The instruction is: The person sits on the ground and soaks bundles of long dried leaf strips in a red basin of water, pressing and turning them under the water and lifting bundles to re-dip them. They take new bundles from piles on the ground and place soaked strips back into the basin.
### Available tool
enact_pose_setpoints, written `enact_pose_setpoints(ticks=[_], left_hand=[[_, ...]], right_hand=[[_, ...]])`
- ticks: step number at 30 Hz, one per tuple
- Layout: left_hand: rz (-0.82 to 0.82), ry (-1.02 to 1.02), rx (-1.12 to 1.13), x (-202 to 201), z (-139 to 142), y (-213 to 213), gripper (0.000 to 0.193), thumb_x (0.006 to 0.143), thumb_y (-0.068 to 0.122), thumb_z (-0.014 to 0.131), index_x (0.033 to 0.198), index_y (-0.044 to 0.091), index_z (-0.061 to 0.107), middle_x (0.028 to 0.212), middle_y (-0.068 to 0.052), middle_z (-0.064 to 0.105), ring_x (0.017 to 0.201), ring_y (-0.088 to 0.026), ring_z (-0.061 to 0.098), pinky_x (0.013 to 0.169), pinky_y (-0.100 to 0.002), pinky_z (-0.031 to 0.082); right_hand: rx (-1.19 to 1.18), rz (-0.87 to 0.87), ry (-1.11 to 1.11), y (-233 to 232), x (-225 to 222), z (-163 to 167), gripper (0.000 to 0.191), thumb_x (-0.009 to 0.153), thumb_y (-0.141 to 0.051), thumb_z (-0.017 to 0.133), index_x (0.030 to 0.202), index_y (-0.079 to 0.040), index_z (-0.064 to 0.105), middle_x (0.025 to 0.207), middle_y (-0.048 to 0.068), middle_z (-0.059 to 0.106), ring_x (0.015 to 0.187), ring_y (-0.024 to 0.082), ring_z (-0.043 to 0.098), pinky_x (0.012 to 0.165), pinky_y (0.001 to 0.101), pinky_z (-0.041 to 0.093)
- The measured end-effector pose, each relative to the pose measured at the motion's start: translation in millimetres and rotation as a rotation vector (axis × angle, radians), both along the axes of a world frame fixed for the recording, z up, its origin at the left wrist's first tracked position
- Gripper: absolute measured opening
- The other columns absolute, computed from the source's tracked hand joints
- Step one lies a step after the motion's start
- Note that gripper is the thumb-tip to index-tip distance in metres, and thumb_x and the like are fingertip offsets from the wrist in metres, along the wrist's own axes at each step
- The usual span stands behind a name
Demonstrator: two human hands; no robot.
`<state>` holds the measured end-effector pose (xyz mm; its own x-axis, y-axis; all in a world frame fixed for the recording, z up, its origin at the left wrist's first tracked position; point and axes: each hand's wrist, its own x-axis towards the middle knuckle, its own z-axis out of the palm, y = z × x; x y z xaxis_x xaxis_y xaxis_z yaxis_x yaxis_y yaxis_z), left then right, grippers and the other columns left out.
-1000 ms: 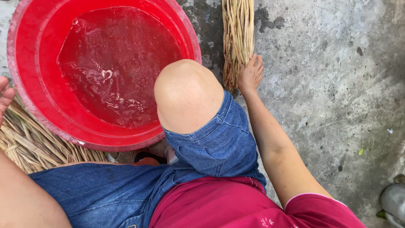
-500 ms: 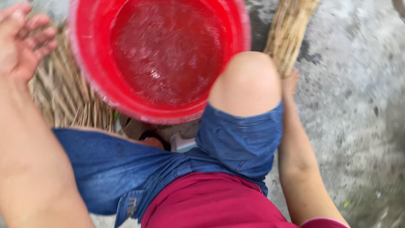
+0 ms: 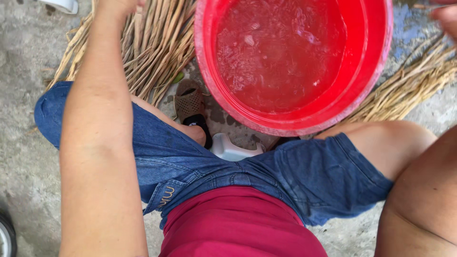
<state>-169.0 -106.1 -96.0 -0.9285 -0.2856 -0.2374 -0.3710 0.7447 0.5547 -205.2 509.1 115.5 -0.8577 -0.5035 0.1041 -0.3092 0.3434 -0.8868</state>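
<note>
A red plastic basin [image 3: 376, 71] full of soapy-looking water sits on the ground between my knees. My left arm reaches up over a bundle of dry straw stalks [image 3: 152, 52]. My left hand [image 3: 119, 5] is cut off by the top edge, right above that straw. Only a sliver of my right hand [image 3: 446, 19] shows at the top right corner, beside the basin's rim and above a second straw bundle [image 3: 409, 90]. The fingers of both hands are out of sight.
I am sitting low in blue denim shorts and a dark red top. A brown sandal [image 3: 189, 102] on my foot and a white stool edge [image 3: 233, 150] lie below the basin. The ground is rough grey concrete [image 3: 24, 157]. A dark wheel-like object [image 3: 5, 238] is at the bottom left.
The view has swung left, so the basin now sits at the upper right. My left arm has stretched forward over the left straw. My right hand has risen from the ground to the basin's right side.
</note>
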Motion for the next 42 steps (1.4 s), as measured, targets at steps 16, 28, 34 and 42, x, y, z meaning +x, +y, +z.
enact_pose_setpoints(ticks=[16, 28, 34, 42], left_hand=[[0.138, -0.270, -0.223, 36.9, -106.2, 62.3, 0.034, 0.095, 0.010, 0.061, 0.127, -0.002, 0.064, 0.141, -0.024, 0.055, 0.129, -0.039, 0.053, 0.105, -0.047, 0.046], [0.258, -0.359, -0.354, 40.7, -161.0, 88.3, 0.028, 0.108, 0.022, 0.054, 0.132, 0.006, 0.055, 0.136, -0.021, 0.051, 0.128, -0.040, 0.051, 0.102, -0.053, 0.046], [0.314, -0.404, -0.164, 37.2, -134.7, 70.0, 0.060, 0.082, 0.046, 0.083, 0.125, 0.010, 0.062, 0.137, -0.017, 0.050, 0.130, -0.037, 0.046, 0.105, -0.056, 0.040], [0.451, 0.160, 0.554, 22.0, -77.9, 39.2, 0.040, 0.080, 0.022, 0.081, 0.111, 0.005, 0.061, 0.101, -0.010, 0.072, 0.083, -0.021, 0.071, 0.076, -0.039, 0.058]], right_hand=[[0.735, 0.060, 0.073, -60.7, 0.1, -24.1, 0.041, 0.101, -0.019, 0.071, 0.140, -0.008, 0.065, 0.118, 0.014, 0.074, 0.108, 0.027, 0.072, 0.094, 0.0386, 0.056], [0.784, 0.095, -0.073, -54.5, 3.8, -33.5, 0.046, 0.096, -0.022, 0.067, 0.139, -0.007, 0.062, 0.121, 0.015, 0.073, 0.107, 0.028, 0.072, 0.091, 0.0388, 0.056], [0.825, 0.107, -0.044, -43.9, 4.6, -36.4, 0.046, 0.096, -0.026, 0.068, 0.139, -0.007, 0.063, 0.124, 0.014, 0.073, 0.106, 0.030, 0.072, 0.091, 0.0395, 0.056], [0.837, 0.078, -0.093, -42.6, 1.0, -41.3, 0.047, 0.096, -0.030, 0.067, 0.139, -0.012, 0.063, 0.124, 0.016, 0.072, 0.110, 0.032, 0.071, 0.093, 0.0427, 0.054]])
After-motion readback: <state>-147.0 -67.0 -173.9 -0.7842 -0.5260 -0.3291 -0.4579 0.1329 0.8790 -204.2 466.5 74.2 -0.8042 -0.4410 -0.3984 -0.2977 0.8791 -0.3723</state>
